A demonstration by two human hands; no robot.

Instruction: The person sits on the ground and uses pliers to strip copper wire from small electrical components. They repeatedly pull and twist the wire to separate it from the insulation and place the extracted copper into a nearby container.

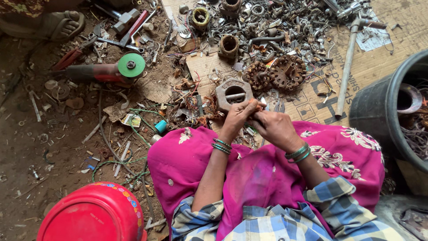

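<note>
Pinching a small copper-coloured piece (255, 108) over the pink-draped lap, the left hand (240, 114) and right hand (273, 127) are both closed on it, and could snag on sharp strands or drop it into the metal scrap (285, 31) beyond.

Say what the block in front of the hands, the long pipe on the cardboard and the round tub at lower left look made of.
Block: probably cast metal, dull grey-brown and rust-stained. Pipe: metal, matte grey, tarnished, straight with a fitted end. Tub: likely plastic, glossy uniform red with a moulded rim.
</note>
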